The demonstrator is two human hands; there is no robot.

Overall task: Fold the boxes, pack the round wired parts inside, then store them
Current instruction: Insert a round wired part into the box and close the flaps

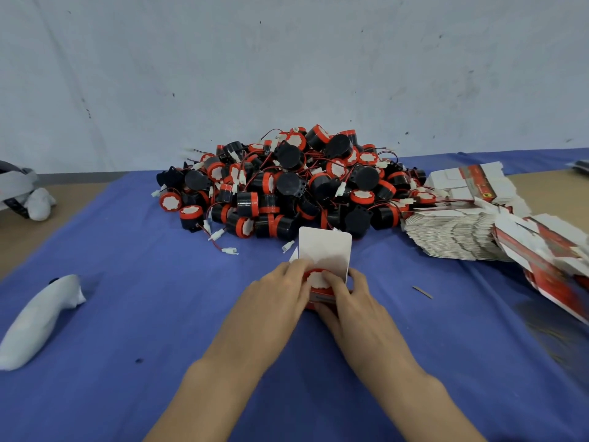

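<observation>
Both hands [280, 291] [347, 301] gripping box [323, 250], round part [318, 279] between fingertips

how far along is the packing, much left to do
Early days. Done: one box is folded, its lid flap up. In hand: the left hand and right hand hold it with a round part in its mouth. Left: close it, then the pile of parts and the stack of flat boxes. No finished boxes in view.
</observation>
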